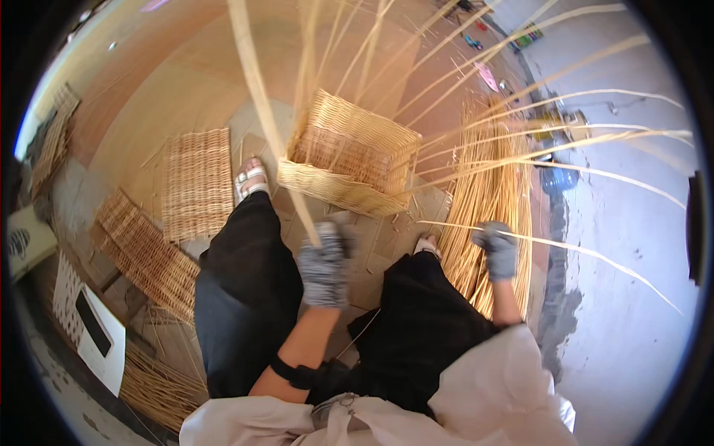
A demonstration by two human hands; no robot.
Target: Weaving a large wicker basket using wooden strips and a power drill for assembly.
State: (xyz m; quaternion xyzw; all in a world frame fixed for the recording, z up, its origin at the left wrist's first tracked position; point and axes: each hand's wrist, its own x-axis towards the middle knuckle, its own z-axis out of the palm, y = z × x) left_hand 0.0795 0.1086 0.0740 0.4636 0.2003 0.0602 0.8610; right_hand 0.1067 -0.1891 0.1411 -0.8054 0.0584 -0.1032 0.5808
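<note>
A: What does the left hand [325,264] hold?

B: The gloved left hand is closed around a flat, pale wicker stake [260,97] that rises steeply toward the far edge of the view. It sits between the knees, just near of the basket.

A: And the right hand [498,250]?

B: Also gloved, closed on a thin willow rod [565,249] that runs out to the right. It hovers over the bundle of rods [483,201] lying on the floor at right.

A: Where is the basket?

B: The half-woven rectangular wicker basket [349,156] stands on the floor ahead of the feet, centre of view, its unwoven stakes fanning up and to the right.

A: What surrounds it?

B: A flat woven panel [197,182] lies on the floor to the left; a second woven panel [141,253] lies nearer, tilted, at left. A sandalled foot [251,178] rests between the first panel and the basket. Black trousers [245,290] cover both legs.
</note>
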